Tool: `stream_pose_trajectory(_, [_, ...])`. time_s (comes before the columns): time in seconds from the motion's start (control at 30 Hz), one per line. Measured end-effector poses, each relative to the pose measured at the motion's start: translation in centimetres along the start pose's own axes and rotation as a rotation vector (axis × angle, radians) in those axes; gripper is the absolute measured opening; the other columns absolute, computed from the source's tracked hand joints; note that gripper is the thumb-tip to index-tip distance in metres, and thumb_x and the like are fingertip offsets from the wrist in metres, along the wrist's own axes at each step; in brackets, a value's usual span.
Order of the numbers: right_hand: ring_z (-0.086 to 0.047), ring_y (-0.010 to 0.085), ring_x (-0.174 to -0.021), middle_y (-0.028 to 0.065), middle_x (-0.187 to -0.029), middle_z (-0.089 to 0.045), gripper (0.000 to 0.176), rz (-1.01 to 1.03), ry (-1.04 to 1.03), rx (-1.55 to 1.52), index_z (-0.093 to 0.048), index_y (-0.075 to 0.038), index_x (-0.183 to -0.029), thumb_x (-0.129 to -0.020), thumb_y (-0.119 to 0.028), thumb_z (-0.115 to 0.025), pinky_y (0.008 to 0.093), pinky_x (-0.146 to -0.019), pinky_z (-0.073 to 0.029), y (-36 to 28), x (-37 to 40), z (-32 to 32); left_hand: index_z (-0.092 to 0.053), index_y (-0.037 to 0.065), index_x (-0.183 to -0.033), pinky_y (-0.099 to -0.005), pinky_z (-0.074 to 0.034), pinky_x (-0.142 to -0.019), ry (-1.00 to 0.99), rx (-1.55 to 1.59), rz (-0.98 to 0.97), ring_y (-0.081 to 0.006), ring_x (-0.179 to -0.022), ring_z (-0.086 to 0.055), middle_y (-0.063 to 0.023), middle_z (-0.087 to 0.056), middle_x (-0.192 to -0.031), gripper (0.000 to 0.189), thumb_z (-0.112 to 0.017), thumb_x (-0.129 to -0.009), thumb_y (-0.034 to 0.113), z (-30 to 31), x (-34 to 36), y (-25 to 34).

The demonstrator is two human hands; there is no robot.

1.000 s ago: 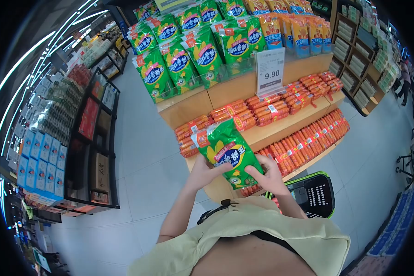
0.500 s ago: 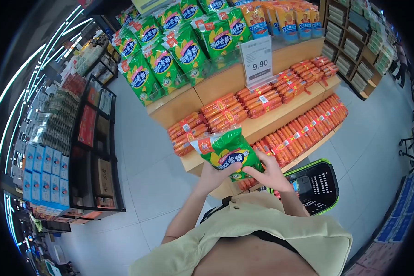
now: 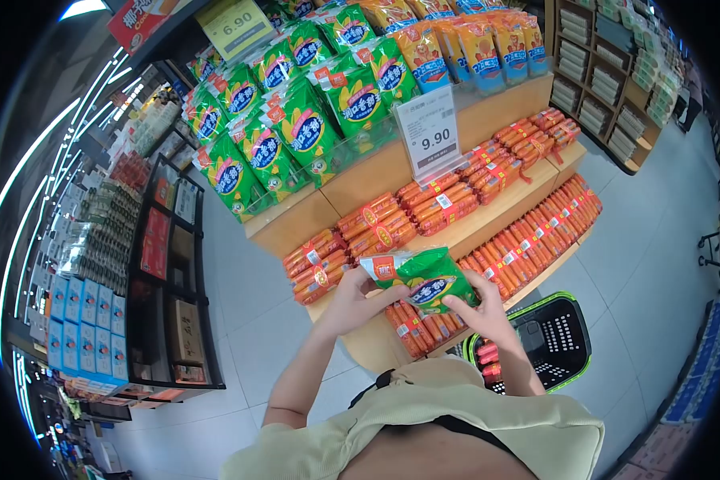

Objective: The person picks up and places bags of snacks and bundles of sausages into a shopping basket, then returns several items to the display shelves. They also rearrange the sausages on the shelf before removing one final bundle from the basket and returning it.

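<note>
A green bag with yellow corn pictures (image 3: 430,280) is held in front of the shelf, tilted, between both hands. My left hand (image 3: 366,298) grips its left end, with the thumb on the front. My right hand (image 3: 482,308) pinches the right end, thumb on the front and fingers behind. Beyond the bag, red sausage packs (image 3: 378,226) lie in rows on a wooden ledge, and more sausage packs (image 3: 528,240) fill the lower ledge. Similar green bags (image 3: 300,128) stand on the top tier.
A black basket with a green rim (image 3: 554,340) stands at the lower right, red packs inside. A 9.90 price sign (image 3: 430,136) stands on the ledge. Black shelving (image 3: 172,276) is on the left. Orange and blue bags (image 3: 482,52) stand at the top. A person (image 3: 690,100) is far right.
The green bag has shifted right and tilted back, its top edge turned away. My left hand has moved slightly left and my right hand right. The view has shifted, showing a 6.90 sign.
</note>
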State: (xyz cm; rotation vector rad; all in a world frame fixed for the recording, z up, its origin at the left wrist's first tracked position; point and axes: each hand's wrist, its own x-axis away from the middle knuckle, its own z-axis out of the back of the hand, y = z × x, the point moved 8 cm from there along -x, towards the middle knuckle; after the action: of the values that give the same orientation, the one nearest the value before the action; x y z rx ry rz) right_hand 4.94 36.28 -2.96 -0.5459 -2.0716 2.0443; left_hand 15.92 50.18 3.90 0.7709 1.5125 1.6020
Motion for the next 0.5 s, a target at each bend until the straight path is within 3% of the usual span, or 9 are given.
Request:
stream_pose_trajectory(0.1, [-0.055,0.0097,-0.08,0.0081,-0.085,-0.061,0.032,0.13,0.02,0.122,-0.056,0.003,-0.104,-0.079,-0.013,-0.067,0.0255,-0.071,-0.045,-2.5,-2.8,1.7,-0.055,0.001,-0.114,-0.0314,-0.042,-0.093,-0.018,0.002,0.053,-0.0124,-0.101,-0.055,-0.0049,-0.059,-0.111,0.035,-0.066,-0.081,0.007,0.3,-2.7,1.1])
stream_pose_trajectory(0.17, [-0.055,0.01,-0.082,0.0082,-0.088,-0.061,0.034,0.23,0.005,0.193,-0.054,0.003,-0.108,-0.08,-0.013,-0.066,0.0257,-0.071,-0.045,-4.2,-5.2,2.6,-0.056,0.0,-0.111,-0.0306,-0.043,-0.092,0.005,-0.127,-0.079,-0.0121,-0.1,-0.056,-0.0046,-0.06,-0.107,0.033,-0.067,-0.08,0.007,0.9,-4.9,2.9])
stream_pose_trajectory(0.33, [-0.055,0.0101,-0.085,0.0079,-0.094,-0.06,0.038,0.43,0.007,0.121,-0.051,0.002,-0.113,-0.082,-0.014,-0.064,0.0257,-0.073,-0.045,-8.2,-12.3,4.5,-0.054,-0.001,-0.111,-0.0294,-0.043,-0.091,0.128,-0.022,-0.303,-0.0129,-0.1,-0.056,-0.0057,-0.06,-0.106,0.035,-0.067,-0.08,0.006,2.4,-9.9,8.4])
stream_pose_trajectory(0.4, [-0.054,0.0098,-0.086,0.0072,-0.096,-0.06,0.038,0.506,-0.01,0.028,-0.051,0.002,-0.114,-0.083,-0.015,-0.063,0.0253,-0.073,-0.046,-9.9,-15.4,4.8,-0.051,0.0,-0.114,-0.0279,-0.043,-0.09,0.188,-0.192,-0.463,-0.0126,-0.099,-0.056,-0.0055,-0.06,-0.107,0.039,-0.068,-0.079,0.007,3.5,-12.4,11.1])
stream_pose_trajectory(0.5, [-0.054,0.0086,-0.084,0.0054,-0.097,-0.06,0.037,0.601,-0.045,-0.034,-0.051,0.001,-0.115,-0.085,-0.018,-0.061,0.0237,-0.072,-0.046,-10.5,-21.6,5.5,-0.057,0.0,-0.107,-0.0243,-0.047,-0.08,0.246,-0.241,-0.554,-0.0104,-0.089,-0.059,-0.0037,-0.063,-0.097,0.034,-0.07,-0.078,0.011,5.1,-16.8,14.3])
